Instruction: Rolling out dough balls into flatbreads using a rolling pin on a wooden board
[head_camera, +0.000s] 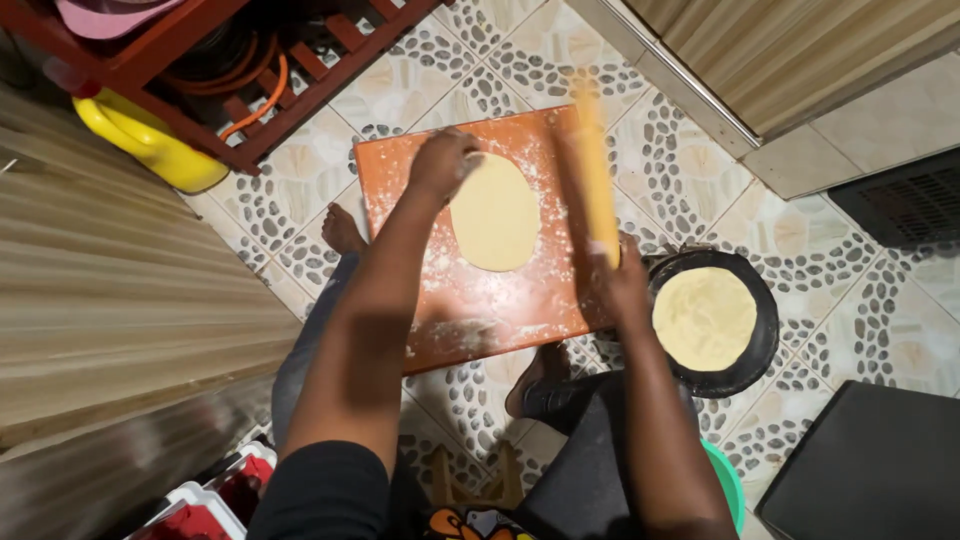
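Observation:
An oval sheet of pale dough (495, 212) lies on a floured orange board (480, 300) on the tiled floor. My left hand (440, 160) rests on the dough's upper left edge, fingers curled on it. My right hand (620, 275) grips the near end of a yellow wooden rolling pin (594, 170), which is lifted and points away over the board's right side, blurred. To the right of the board sits a black round pan (765, 310) with a flat round dough (705, 318) in it.
A red wooden rack (260, 70) with an orange hose and a yellow jerrycan (150, 135) stands at the upper left. A corrugated sheet (100, 300) is at left, a dark slab (870, 460) at lower right. My bare feet (342, 230) flank the board.

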